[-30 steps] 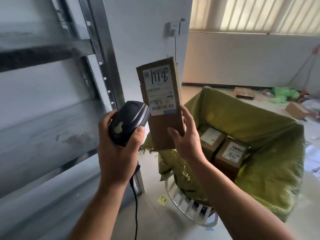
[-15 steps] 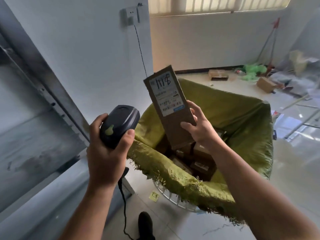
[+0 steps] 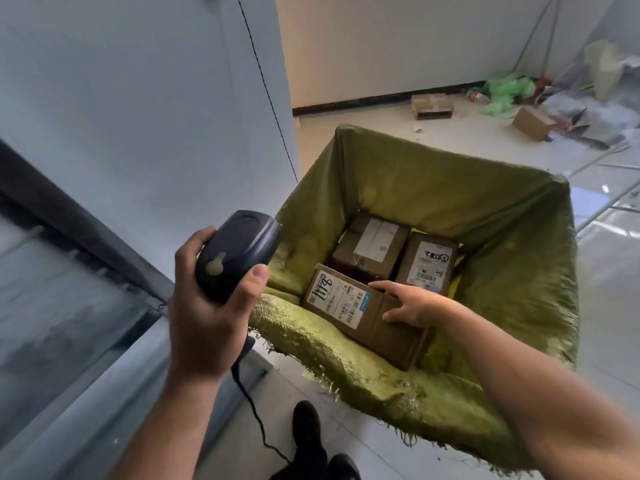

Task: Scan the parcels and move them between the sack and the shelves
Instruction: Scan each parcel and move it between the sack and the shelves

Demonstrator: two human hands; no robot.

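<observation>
My left hand [image 3: 204,317] grips a black barcode scanner [image 3: 235,254] held up beside the sack, its cable hanging down to the floor. My right hand [image 3: 412,304] holds a long brown parcel [image 3: 367,317] marked 1118, fingers over its far edge and thumb on its top face. The parcel lies flat inside the open green woven sack [image 3: 502,216], label up, near the sack's front left rim. Two more brown parcels [image 3: 372,247] [image 3: 427,265] sit deeper in the sack behind it.
Grey metal shelves [image 3: 62,306] run along the left. A white wall with a thin black cable stands behind them. Loose boxes [image 3: 431,105] and green plastic litter [image 3: 505,91] lie on the far floor. My dark shoes [image 3: 308,434] show at the bottom.
My right hand has lowered the parcel from upright in front of the scanner down into the sack, laying it flat. The view has swung right and down, away from the shelves.
</observation>
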